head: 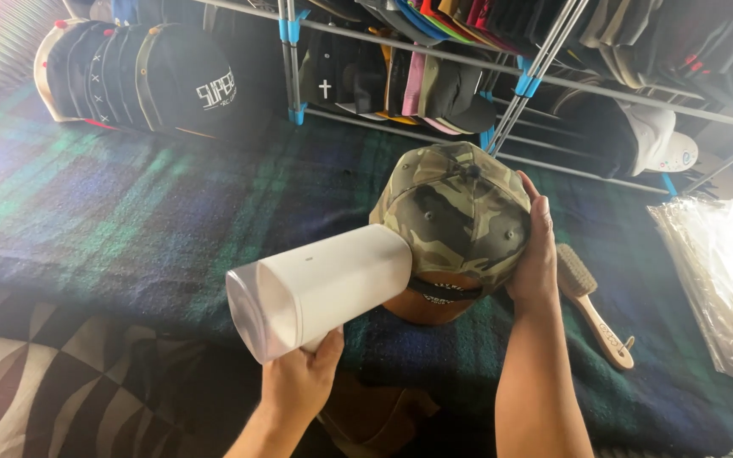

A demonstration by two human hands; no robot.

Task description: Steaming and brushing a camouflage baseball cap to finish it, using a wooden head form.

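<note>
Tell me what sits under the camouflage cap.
The camouflage cap sits on a rounded brown form, visible only below the brim. The right hand and the white handheld device cover the rest; its base cannot be seen.

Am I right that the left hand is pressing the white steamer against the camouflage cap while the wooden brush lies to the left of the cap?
Not quite: in the head view the wooden brush lies to the right of the camouflage cap, beside the right hand. The left hand does hold the white steamer against it.
</note>
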